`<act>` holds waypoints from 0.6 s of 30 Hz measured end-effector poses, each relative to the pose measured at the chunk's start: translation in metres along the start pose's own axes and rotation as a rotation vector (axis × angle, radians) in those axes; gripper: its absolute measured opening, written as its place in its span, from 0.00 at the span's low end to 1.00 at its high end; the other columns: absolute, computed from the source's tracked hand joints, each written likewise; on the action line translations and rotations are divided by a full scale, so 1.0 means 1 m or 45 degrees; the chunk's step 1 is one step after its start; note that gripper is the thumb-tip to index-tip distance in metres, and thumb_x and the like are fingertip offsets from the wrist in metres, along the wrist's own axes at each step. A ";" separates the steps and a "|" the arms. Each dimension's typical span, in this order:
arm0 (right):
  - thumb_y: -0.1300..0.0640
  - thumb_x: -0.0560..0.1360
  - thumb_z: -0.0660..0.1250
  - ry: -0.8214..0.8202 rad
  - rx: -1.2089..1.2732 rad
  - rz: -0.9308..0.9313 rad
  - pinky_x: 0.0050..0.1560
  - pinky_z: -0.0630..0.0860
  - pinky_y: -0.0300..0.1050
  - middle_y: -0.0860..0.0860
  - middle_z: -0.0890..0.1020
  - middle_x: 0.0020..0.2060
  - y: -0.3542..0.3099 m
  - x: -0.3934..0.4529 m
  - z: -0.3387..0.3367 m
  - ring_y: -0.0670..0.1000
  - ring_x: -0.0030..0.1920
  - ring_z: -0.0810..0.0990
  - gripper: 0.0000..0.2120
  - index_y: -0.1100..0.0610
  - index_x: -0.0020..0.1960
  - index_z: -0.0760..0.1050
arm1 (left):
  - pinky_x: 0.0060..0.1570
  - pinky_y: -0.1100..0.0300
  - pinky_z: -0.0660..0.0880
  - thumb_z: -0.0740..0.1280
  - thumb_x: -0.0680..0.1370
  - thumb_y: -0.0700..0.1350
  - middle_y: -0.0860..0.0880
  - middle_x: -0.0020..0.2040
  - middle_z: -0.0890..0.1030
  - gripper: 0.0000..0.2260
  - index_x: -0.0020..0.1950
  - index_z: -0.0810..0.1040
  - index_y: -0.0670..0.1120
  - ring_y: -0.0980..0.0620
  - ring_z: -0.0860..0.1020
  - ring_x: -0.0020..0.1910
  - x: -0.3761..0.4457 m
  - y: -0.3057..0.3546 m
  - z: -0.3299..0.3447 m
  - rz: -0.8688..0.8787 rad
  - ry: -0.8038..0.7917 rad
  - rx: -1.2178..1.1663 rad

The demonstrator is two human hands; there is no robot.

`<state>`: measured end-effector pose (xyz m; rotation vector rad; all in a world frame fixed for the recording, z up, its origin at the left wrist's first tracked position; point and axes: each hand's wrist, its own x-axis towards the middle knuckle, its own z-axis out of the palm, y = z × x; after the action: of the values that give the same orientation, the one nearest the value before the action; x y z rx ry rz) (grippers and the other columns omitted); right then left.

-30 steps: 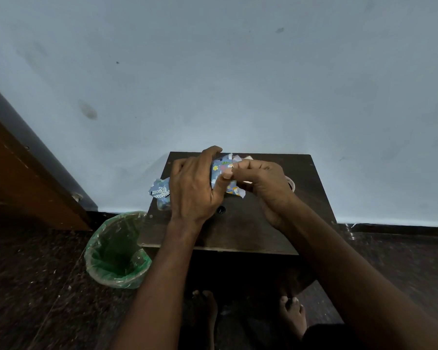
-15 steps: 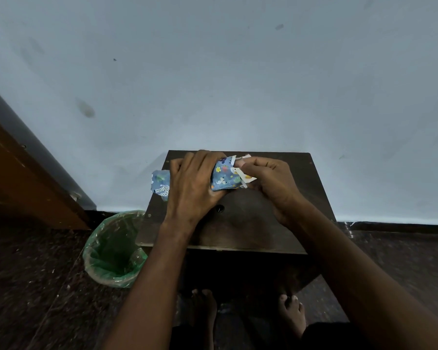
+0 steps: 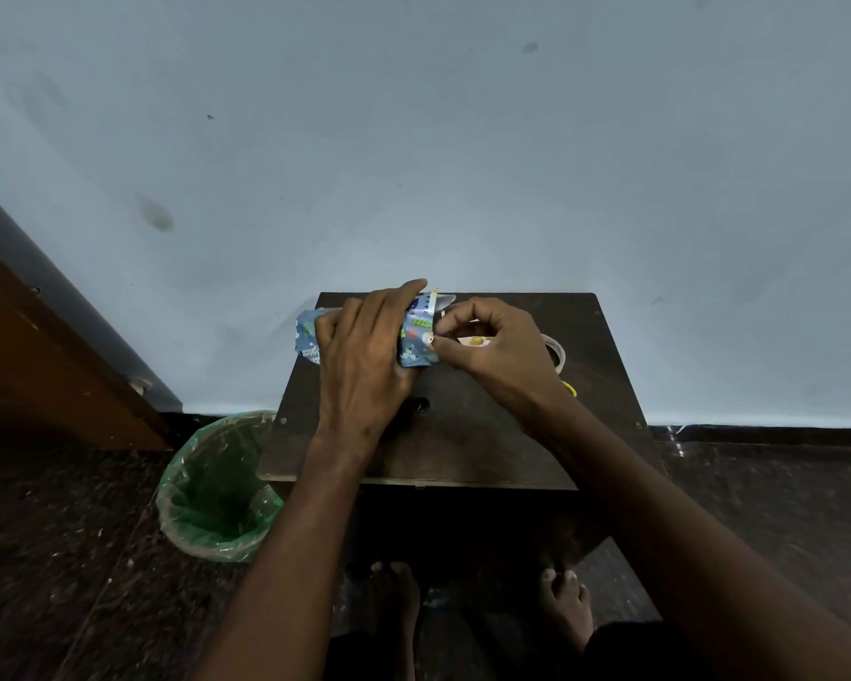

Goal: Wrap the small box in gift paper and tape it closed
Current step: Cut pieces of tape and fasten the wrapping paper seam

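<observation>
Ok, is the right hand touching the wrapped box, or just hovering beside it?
Touching. In the head view the right hand has its fingertips pinching the paper at the wrapped box's right end, no gap visible, while the left hand grips it.

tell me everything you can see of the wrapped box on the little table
The wrapped box is a small parcel in blue gift paper printed with little cartoon figures. It sits near the far edge of the dark wooden table. The left hand lies over it and grips it, hiding its middle. The paper juts out past that hand on the left. The right hand pinches the loose paper at its right end, where a pale flap sticks up. No tape on it is discernible.
</observation>
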<state>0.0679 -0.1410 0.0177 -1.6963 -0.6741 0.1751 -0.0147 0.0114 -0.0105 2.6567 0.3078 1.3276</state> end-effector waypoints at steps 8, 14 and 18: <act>0.58 0.70 0.78 0.086 -0.478 -0.091 0.44 0.78 0.43 0.47 0.84 0.40 0.001 -0.001 0.003 0.46 0.38 0.84 0.16 0.55 0.52 0.75 | 0.56 0.50 0.65 0.77 0.72 0.38 0.53 0.62 0.83 0.29 0.73 0.79 0.52 0.47 0.80 0.57 -0.001 0.003 0.001 0.089 0.040 0.140; 0.62 0.73 0.72 0.236 -0.600 -0.136 0.37 0.68 0.33 0.47 0.83 0.33 0.005 0.000 0.003 0.47 0.37 0.79 0.04 0.56 0.41 0.79 | 0.56 0.50 0.64 0.77 0.71 0.37 0.54 0.61 0.83 0.28 0.70 0.80 0.52 0.48 0.79 0.56 -0.001 0.005 0.001 0.070 0.053 0.148; 0.66 0.77 0.67 0.289 0.082 0.444 0.37 0.83 0.42 0.59 0.85 0.35 0.003 0.004 -0.004 0.51 0.32 0.84 0.05 0.66 0.43 0.78 | 0.55 0.51 0.63 0.73 0.67 0.32 0.55 0.63 0.83 0.31 0.69 0.82 0.53 0.49 0.78 0.56 0.000 0.008 -0.002 0.101 0.089 0.162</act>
<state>0.0738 -0.1429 0.0166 -1.7295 -0.1991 0.2415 -0.0153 0.0036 -0.0078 2.7569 0.3084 1.4746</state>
